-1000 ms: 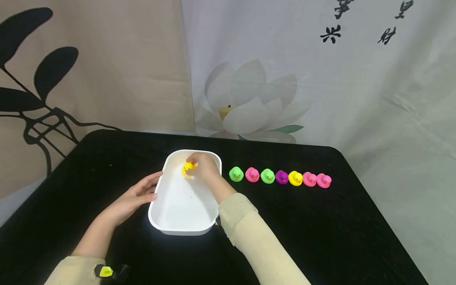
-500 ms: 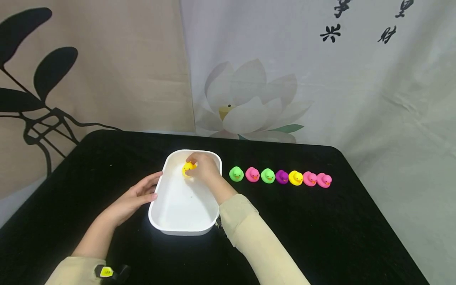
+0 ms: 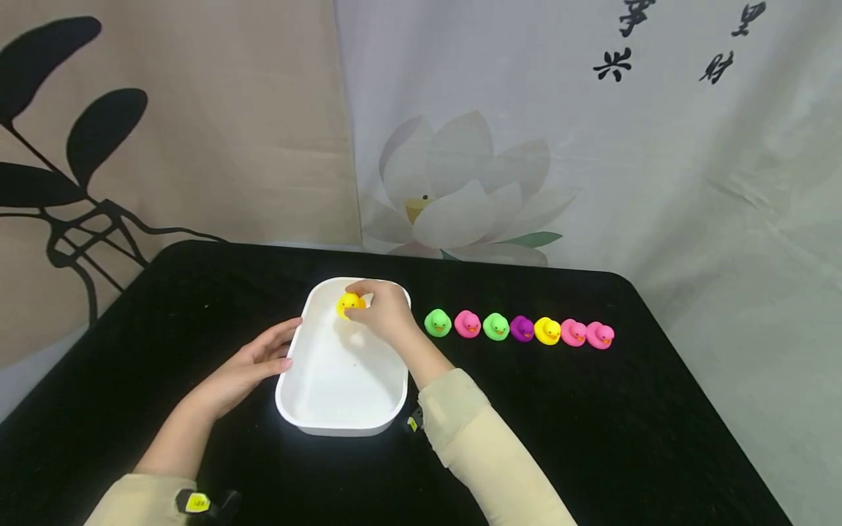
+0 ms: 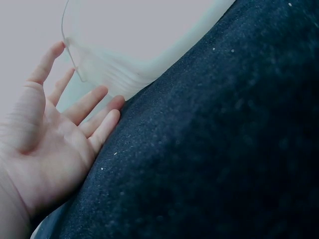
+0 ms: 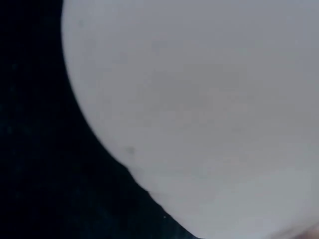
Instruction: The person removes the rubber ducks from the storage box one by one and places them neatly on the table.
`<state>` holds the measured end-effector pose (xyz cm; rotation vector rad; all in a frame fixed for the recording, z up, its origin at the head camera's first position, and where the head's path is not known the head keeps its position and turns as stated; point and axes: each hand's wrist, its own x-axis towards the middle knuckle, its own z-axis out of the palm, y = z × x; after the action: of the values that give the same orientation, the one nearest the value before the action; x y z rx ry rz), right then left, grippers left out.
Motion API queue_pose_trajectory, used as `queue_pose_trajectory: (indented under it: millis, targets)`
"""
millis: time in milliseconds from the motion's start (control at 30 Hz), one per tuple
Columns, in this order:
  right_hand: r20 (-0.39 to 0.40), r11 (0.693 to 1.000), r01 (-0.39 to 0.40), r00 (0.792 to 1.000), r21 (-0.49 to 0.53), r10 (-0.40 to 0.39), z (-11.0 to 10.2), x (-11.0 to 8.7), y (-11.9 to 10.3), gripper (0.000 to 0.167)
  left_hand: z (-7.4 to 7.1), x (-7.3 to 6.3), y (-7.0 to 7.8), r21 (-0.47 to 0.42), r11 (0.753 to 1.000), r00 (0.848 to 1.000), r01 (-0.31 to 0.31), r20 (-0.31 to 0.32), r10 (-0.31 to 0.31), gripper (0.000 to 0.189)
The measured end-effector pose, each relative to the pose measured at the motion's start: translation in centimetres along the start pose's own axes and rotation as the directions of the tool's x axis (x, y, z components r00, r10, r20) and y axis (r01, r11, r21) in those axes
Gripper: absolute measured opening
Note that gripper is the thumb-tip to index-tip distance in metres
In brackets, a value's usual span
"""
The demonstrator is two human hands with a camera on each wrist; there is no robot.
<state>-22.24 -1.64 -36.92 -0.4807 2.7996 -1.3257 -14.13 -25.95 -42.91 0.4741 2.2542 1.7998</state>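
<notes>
A yellow rubber duck (image 3: 350, 305) is pinched between the thumb and fingers of my right hand (image 3: 384, 310), over the far end of the white tray (image 3: 342, 394). A faint shadow falls on the tray floor below it. My left hand (image 3: 253, 361) rests at the tray's left side with fingers extended. In the left wrist view, that hand (image 4: 55, 134) has its palm turned up and its fingertips at the tray's wall (image 4: 119, 72). The right wrist view is filled by the blurred white tray (image 5: 199, 99), and the duck is out of its sight.
To the tray's right, a row of several rubber ducks runs across the black tabletop (image 3: 526, 424): green (image 3: 437, 323), pink (image 3: 468, 324), green (image 3: 496, 326), purple (image 3: 522, 329), yellow (image 3: 547, 331), then two pinks (image 3: 600, 335). Behind the table hangs a printed curtain (image 3: 460, 183).
My right hand has risen slightly with the yellow duck, and its forearm has shifted to the right. The left hand and the row of ducks stay as they were.
</notes>
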Motion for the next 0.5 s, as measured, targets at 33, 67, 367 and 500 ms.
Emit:
queue_pose_trajectory:
  millis: [33,67,367,500]
  targets:
    - [-0.010,1.000,0.008,1.000,0.007,-0.008,-0.2,-0.1,-0.1,0.032,0.0,0.0,0.0,-0.002,1.000,1.000,0.001,-0.001,-0.001,0.065]
    - [-0.018,1.000,0.013,1.000,0.016,-0.013,-0.4,-0.3,-0.2,0.032,0.0,0.0,0.0,-0.002,1.000,1.000,0.002,-0.001,-0.002,0.065]
    - [-0.089,0.994,0.079,0.993,0.079,-0.072,-2.1,-1.7,-0.9,0.032,0.0,0.0,0.1,-0.006,1.000,1.000,-0.002,0.004,0.002,0.064]
    - [-0.109,0.989,0.108,0.989,0.100,-0.097,-3.0,-2.3,-1.2,0.032,-0.1,0.0,0.1,-0.013,1.000,1.000,-0.012,0.007,0.012,0.064]
